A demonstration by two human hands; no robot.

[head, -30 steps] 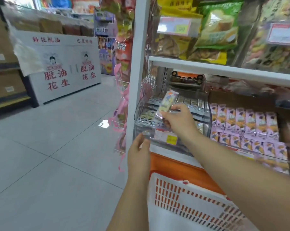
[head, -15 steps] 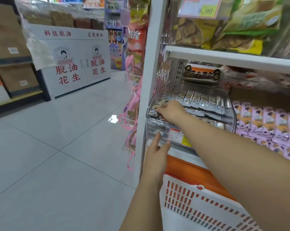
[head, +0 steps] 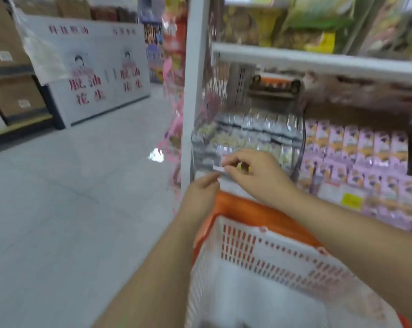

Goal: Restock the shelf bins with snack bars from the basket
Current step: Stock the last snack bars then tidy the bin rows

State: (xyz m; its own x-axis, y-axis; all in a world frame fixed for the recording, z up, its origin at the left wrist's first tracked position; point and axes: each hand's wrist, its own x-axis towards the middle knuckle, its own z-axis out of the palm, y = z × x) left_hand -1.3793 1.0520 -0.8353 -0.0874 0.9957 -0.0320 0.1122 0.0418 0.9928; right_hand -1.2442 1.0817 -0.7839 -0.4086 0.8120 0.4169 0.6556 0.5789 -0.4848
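Right hand (head: 257, 174) curls at a white strip (head: 218, 168) on the clear bin's (head: 200, 151) front edge, its grip blurred beyond telling. Left hand (head: 200, 197) lies straight-fingered just below; snack bars (head: 259, 121) fill the bin.

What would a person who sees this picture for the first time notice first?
At the centre, the right hand and the left hand are close together in front of a clear bin of snack bars. Below them a white basket with red slots fills the foreground; rows of pink packets stand right of the bin.
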